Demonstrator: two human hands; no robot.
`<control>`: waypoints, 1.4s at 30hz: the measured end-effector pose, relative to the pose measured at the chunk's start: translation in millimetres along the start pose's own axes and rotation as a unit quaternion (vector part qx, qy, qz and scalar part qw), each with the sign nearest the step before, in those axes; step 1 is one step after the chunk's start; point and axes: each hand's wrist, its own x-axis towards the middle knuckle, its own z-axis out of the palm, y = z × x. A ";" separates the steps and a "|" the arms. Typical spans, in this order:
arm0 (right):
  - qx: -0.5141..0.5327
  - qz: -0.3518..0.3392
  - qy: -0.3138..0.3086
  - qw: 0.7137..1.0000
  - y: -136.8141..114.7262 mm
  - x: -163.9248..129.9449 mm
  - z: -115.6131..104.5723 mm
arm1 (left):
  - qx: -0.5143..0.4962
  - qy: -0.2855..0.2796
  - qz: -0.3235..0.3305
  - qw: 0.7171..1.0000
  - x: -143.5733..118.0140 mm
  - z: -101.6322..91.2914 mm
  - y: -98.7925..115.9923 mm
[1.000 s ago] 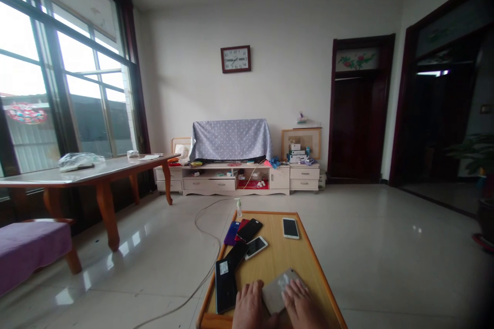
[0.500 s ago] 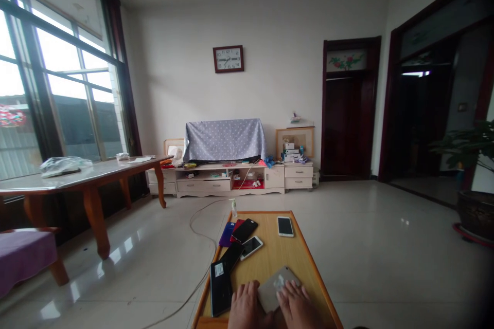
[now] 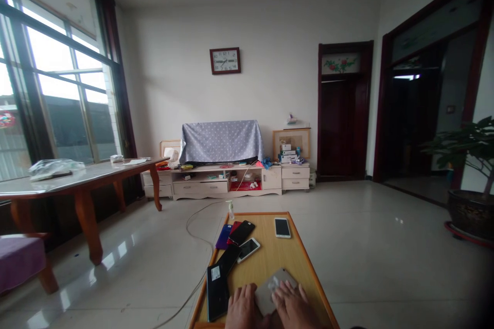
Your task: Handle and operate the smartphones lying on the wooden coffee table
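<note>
Grey tablet (image 3: 275, 288) flat on wooden table (image 3: 283, 257), near edge; left hand (image 3: 242, 308) and right hand (image 3: 293, 306) spread flat, fingers resting on it; phones (image 3: 241, 239) beyond tablet; tiled room.

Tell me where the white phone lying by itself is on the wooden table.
The white phone lies alone near the far right corner of the wooden table, across from the pile of phones on the left and beyond both hands.
</note>
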 end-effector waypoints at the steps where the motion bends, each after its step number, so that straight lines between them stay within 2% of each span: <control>1: -0.009 0.018 0.004 1.000 2.0 1.6 -9.2 | 0.001 -0.004 0.000 1.000 -0.2 -1.2 1.2; 4: -0.021 0.046 0.011 0.999 -2.7 5.1 -16.3 | 0.003 -0.008 -0.005 1.000 -0.4 -4.2 3.5; 9: 0.018 -0.025 -0.015 0.999 -26.5 1.2 17.1 | 0.009 -0.021 -0.011 1.000 2.2 -4.6 1.7; 11: 0.029 -0.045 -0.022 0.998 -27.8 -0.6 19.3 | 0.010 -0.028 -0.012 0.999 2.6 -5.6 1.7; 14: 0.021 -0.029 -0.026 0.999 -17.3 2.2 0.9 | 0.004 -0.027 -0.008 1.000 1.6 -9.8 4.9; 16: -0.004 0.009 -0.006 1.000 -8.7 7.4 -14.2 | 0.005 -0.031 -0.006 0.999 1.1 -12.6 7.2; 18: -0.026 0.040 0.011 0.999 -5.4 12.6 -20.2 | 0.011 -0.040 -0.012 0.999 1.9 -13.3 7.5; 21: -0.027 0.030 -0.006 0.999 -14.6 15.2 -5.8 | 0.017 -0.043 -0.019 0.999 4.4 -8.1 2.9; 24: -0.005 -0.026 -0.035 0.999 -30.4 10.2 16.7 | 0.014 -0.031 -0.014 0.999 5.7 0.3 -3.9; 26: 0.012 -0.055 -0.047 0.997 -34.9 6.6 19.4 | 0.011 -0.022 -0.015 1.000 5.6 2.9 -6.1; 28: 0.019 -0.054 -0.047 0.997 -31.3 6.1 8.1 | 0.011 -0.021 -0.015 1.000 5.3 0.8 -5.2; 32: -0.010 0.011 -0.001 1.000 -14.1 12.7 -25.8 | 0.010 -0.057 -0.013 0.998 4.5 -10.5 1.2; 35: -0.022 0.026 0.006 0.999 -15.6 16.1 -25.5 | 0.007 -0.052 -0.012 0.999 2.7 -12.8 2.9; 39: 0.009 -0.052 -0.045 0.998 -38.3 11.9 1.6 | 0.001 -0.027 -0.012 1.000 1.4 -4.8 -1.0; 42: 0.042 -0.097 -0.068 0.992 -44.7 10.4 6.6 | 0.004 -0.026 -0.019 0.999 2.4 -2.3 -2.5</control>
